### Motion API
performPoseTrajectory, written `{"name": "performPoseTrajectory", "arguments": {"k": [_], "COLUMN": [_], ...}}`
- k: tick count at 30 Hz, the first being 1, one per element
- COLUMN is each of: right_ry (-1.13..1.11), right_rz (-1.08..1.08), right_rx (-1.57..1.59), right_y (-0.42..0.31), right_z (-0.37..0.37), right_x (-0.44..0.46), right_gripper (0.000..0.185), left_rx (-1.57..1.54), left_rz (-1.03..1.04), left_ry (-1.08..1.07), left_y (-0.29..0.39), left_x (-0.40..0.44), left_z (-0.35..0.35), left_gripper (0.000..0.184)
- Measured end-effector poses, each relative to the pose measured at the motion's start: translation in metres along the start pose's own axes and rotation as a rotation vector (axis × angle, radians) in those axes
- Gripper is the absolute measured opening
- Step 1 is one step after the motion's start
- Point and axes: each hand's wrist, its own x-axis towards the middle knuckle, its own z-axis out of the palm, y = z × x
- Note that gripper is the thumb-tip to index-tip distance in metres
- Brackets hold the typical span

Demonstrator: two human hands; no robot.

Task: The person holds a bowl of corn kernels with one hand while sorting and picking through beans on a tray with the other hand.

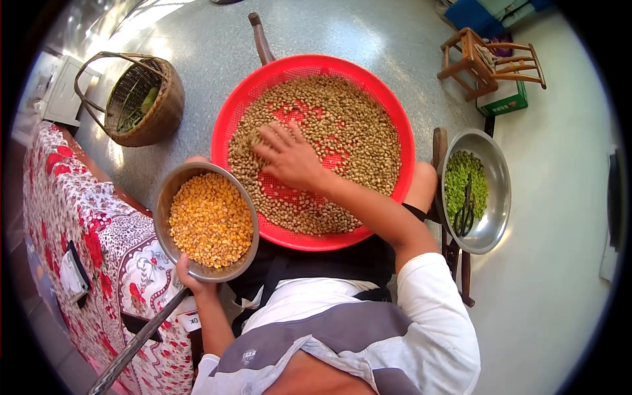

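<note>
A metal bowl [164, 237] filled with yellow corn kernels [212, 220] is at the lower left. My left hand [191, 275] grips its near rim, thumb along the edge, its other fingers hidden beneath. A round red plastic sieve basket [309, 242] sits over my lap, just right of the bowl. Tan, bean-like seeds [372, 148] are spread in it, with patches of red mesh showing through. Over the left part of the basket, my right hand [289, 157] lies palm down on the seeds, fingers stretched out and apart.
On the right, a steel basin [497, 227] holds chopped greens [464, 174] and scissors [465, 214]. A woven basket [172, 108] stands on the floor at the upper left. A floral cloth [99, 230] covers furniture at left, beside a dark rod [141, 339]. A wooden chair [484, 62] is upper right.
</note>
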Motion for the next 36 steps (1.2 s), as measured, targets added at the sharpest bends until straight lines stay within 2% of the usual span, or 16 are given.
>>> {"name": "performPoseTrajectory", "arguments": {"k": [6, 10, 12, 14, 16, 17, 19, 22, 23, 27, 29, 30, 32, 33, 35, 36], "right_ry": [0.038, 0.002, -0.122, -0.080, -0.025, -0.023, 0.009, -0.071, 0.010, 0.018, 0.142, 0.139, 0.037, 0.038, -0.164, -0.163], "right_rz": [0.518, 0.695, 0.661, 0.613, 0.425, 0.428, 0.203, 0.069, 0.023, 0.096, 0.327, 0.342, 0.278, 0.290, -0.005, 0.003], "right_rx": [-0.177, -0.154, -0.113, -0.116, -0.082, -0.077, 0.002, 0.055, 0.052, -0.050, -0.111, -0.129, 0.179, 0.172, 0.312, 0.310], "right_y": [0.107, 0.135, 0.123, 0.104, 0.073, 0.058, 0.033, 0.019, 0.022, 0.043, 0.055, 0.053, 0.031, 0.023, 0.009, 0.005], "right_z": [-0.029, -0.035, -0.029, -0.010, -0.001, 0.001, 0.001, -0.008, -0.004, -0.018, -0.020, -0.030, -0.051, -0.054, -0.059, -0.063], "right_x": [-0.031, -0.046, -0.035, -0.022, -0.012, -0.011, -0.016, -0.037, -0.045, -0.066, -0.080, -0.085, -0.094, -0.103, -0.119, -0.124], "right_gripper": [0.056, 0.059, 0.061, 0.061, 0.060, 0.060, 0.057, 0.053, 0.052, 0.051, 0.049, 0.049, 0.046, 0.046, 0.043, 0.043], "left_rx": [-0.021, -0.054, -0.035, -0.014, -0.021, -0.015, -0.008, -0.056, -0.036, -0.053, -0.041, -0.024, -0.027, -0.030, -0.034, -0.032], "left_rz": [-0.030, -0.025, -0.030, -0.034, -0.047, -0.046, -0.040, -0.023, -0.024, -0.013, -0.022, -0.023, -0.035, -0.029, -0.031, -0.036], "left_ry": [-0.038, -0.080, -0.068, -0.053, -0.033, -0.034, -0.046, -0.068, -0.026, -0.040, -0.043, -0.037, -0.061, -0.057, -0.044, -0.050], "left_y": [-0.001, -0.001, -0.001, 0.000, 0.000, 0.000, 0.000, -0.002, -0.003, 0.000, 0.000, -0.002, -0.003, -0.003, 0.000, 0.001], "left_x": [0.000, 0.002, 0.002, 0.002, 0.002, 0.002, 0.003, 0.003, 0.005, 0.000, 0.001, 0.002, 0.004, 0.004, 0.002, 0.000], "left_z": [-0.003, -0.003, -0.001, 0.000, -0.002, -0.003, -0.004, -0.009, -0.014, 0.000, -0.004, -0.006, -0.008, -0.008, 0.001, 0.003], "left_gripper": [0.071, 0.064, 0.067, 0.071, 0.071, 0.071, 0.071, 0.061, 0.061, 0.063, 0.064, 0.064, 0.067, 0.068, 0.071, 0.071]}}
